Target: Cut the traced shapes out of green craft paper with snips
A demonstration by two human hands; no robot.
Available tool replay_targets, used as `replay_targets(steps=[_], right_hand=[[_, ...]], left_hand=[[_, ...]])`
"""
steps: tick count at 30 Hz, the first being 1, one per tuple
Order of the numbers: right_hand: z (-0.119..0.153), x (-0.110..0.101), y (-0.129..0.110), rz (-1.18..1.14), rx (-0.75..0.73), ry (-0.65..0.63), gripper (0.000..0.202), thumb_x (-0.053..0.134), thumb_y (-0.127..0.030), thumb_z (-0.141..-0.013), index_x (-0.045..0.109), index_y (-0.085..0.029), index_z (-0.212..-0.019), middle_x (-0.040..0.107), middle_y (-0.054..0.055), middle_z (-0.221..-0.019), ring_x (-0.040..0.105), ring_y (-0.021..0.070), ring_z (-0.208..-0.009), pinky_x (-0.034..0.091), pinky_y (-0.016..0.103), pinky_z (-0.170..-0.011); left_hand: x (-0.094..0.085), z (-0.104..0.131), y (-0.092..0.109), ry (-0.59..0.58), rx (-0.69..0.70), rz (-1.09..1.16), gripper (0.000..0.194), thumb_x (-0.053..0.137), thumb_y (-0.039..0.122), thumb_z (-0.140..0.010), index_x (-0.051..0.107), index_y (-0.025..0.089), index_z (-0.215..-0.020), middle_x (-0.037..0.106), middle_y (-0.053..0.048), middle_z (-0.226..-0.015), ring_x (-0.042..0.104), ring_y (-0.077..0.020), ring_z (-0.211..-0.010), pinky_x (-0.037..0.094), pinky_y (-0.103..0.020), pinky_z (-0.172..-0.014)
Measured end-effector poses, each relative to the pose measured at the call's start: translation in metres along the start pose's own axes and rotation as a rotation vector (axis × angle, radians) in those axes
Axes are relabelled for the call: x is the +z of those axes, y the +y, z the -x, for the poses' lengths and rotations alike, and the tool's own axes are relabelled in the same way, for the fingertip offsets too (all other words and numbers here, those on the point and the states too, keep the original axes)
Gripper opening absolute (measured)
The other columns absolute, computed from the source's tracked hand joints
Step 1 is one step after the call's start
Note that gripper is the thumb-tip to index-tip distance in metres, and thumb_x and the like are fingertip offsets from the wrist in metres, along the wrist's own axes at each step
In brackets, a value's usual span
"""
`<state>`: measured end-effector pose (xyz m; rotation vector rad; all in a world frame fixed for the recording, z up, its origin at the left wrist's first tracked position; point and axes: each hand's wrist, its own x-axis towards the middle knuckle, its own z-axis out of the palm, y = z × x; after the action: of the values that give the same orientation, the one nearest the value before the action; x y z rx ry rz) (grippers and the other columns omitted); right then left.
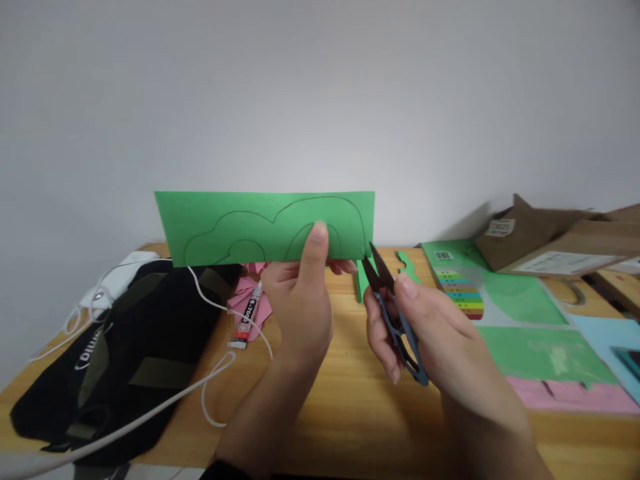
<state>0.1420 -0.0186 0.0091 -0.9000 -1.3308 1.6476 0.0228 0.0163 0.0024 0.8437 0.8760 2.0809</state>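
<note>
The left hand (303,303) pinched a green paper sheet (225,233) at its lower edge, thumb flat on the front and fingers behind. The sheet was smooth, flat and roughly rectangular, held up above the wooden table (345,393) before a plain pale wall (320,100). Its drawn face was turned to the wearer, its long axis running left to right, nearly level; thin dark lines traced cloud-like humps with smaller arches inside.

The right hand (445,327) held small scissors (393,323) with blue-grey handles between thumb and curled fingers. Their dark, pointed blades stood narrowly apart, angled up and leftward at the sheet's lower right corner; whether they touched it I could not tell.

A wavy green cut-out (409,268) lay beyond the right hand. At the left, a black fabric bag (165,347) lay beside a glue tube (250,313) on crumpled pink paper scraps (264,310); its contents were hidden. At the right stood a brown cardboard box (570,243), flaps raised, its inside out of sight.
</note>
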Motion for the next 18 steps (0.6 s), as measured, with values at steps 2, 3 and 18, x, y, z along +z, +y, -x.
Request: replay_targets(steps=[2,3,18], right_hand=[[-0.001,0.000,0.001,-0.002,-0.007,0.022,0.047,0.046,-0.062,-0.098,0.058,-0.021,-0.079,0.053,-0.005,-0.047,0.044,0.0081,-0.040,0.035,0.019,-0.042],[-0.002,0.001,0.002,-0.005,-0.013,0.034,0.048,0.044,-0.063,-0.098,0.058,-0.021,-0.079,0.052,-0.005,-0.047,0.043,0.0081,-0.040,0.034,0.019,-0.041],[-0.015,0.019,0.014,-0.188,-0.129,0.170,0.052,0.054,-0.068,-0.091,0.048,-0.022,-0.069,0.038,-0.009,-0.042,0.031,0.0058,-0.033,0.027,0.017,-0.031]], left_hand=[[0.000,0.003,-0.001,-0.001,0.037,-0.044,0.030,0.075,0.038,-0.084,0.069,0.022,-0.059,0.066,0.002,-0.053,0.059,-0.0115,-0.046,0.048,-0.027,-0.050],[0.000,0.005,-0.001,-0.004,0.047,-0.063,0.030,0.075,0.039,-0.084,0.069,0.023,-0.059,0.067,0.002,-0.053,0.060,-0.0119,-0.047,0.049,-0.028,-0.052],[0.003,0.013,-0.007,-0.016,-0.027,-0.096,0.041,0.068,0.042,-0.088,0.061,0.019,-0.054,0.064,0.002,-0.053,0.060,-0.0105,-0.049,0.053,-0.024,-0.054]])
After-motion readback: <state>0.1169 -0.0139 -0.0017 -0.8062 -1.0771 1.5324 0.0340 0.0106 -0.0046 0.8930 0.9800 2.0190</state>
